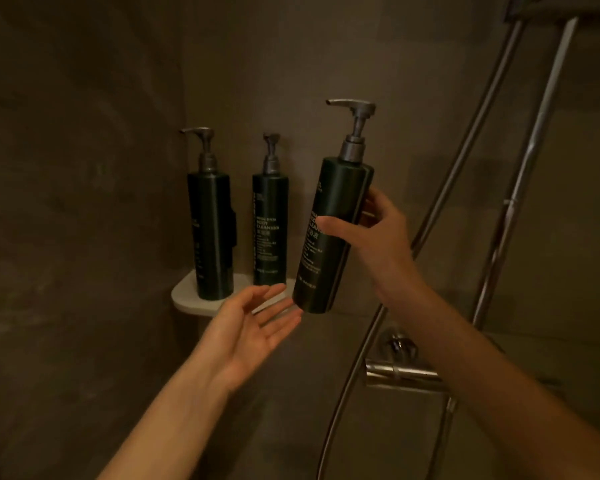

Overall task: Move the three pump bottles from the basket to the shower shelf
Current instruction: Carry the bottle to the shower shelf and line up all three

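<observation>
Two pump bottles (212, 233) (269, 230) stand on the shelf (187, 297). Right hand (371, 237) grips third bottle (329, 233), tilted, at its right end; left hand (253, 327) open, empty. Next: set upright right of the pair.

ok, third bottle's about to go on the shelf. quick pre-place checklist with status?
1. Grip: right hand wraps the third bottle at mid-body. ok
2. Bottle attitude: tilted, base toward the shelf, not upright. not ok
3. Free spot: shelf right of the middle bottle is hidden by the held bottle. cannot tell
4. Left hand: open, palm up, just under the bottle's base, in the way. not ok
5. Left bottle and middle bottle stand upright. ok
</observation>
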